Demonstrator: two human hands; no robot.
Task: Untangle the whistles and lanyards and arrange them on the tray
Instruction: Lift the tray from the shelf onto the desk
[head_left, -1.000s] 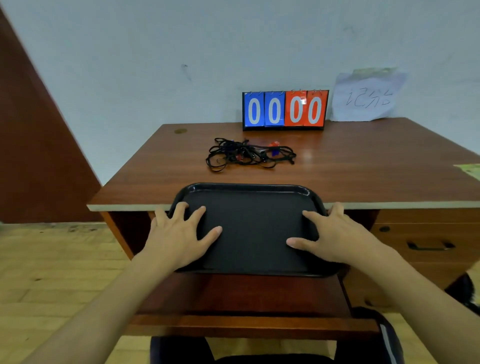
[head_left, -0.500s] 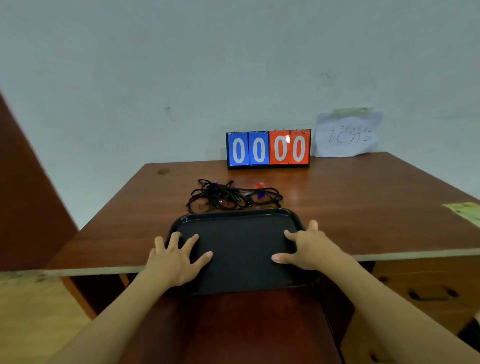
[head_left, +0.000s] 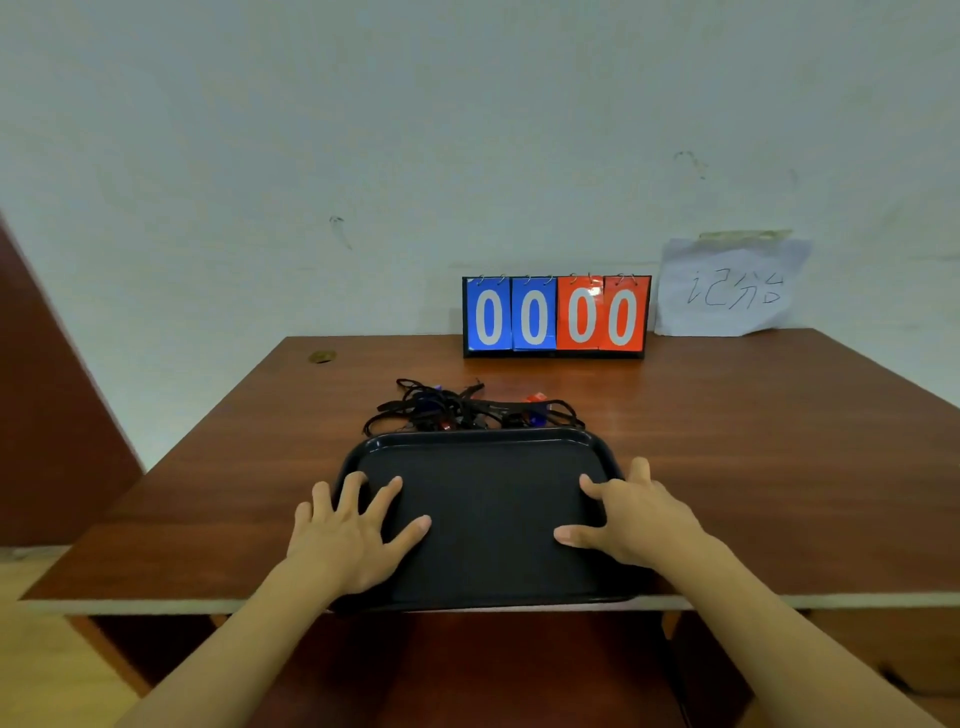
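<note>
Black tray (head_left: 483, 519) at desk (head_left: 753, 467) near edge, left hand (head_left: 348, 535) and right hand (head_left: 631, 519) spread flat upon it, gripping nothing; tangle of whistles and lanyards (head_left: 467, 410) just behind its far rim, lower part hidden, whistle count indistinct.

Two bare forearms were seen entering from the lower edge of the view, one on each side. No sleeves, cuffs or gloves were worn on the parts shown; the arms were uncovered as far back as the frame allowed. The left hand (head_left: 349, 540) and the right hand (head_left: 636, 525) were likewise bare. No rings, watch, bracelet or other markings were made out on the fingers or wrists. The fingernails were seen to be short and unpainted. The rest of the body was not shown.
</note>
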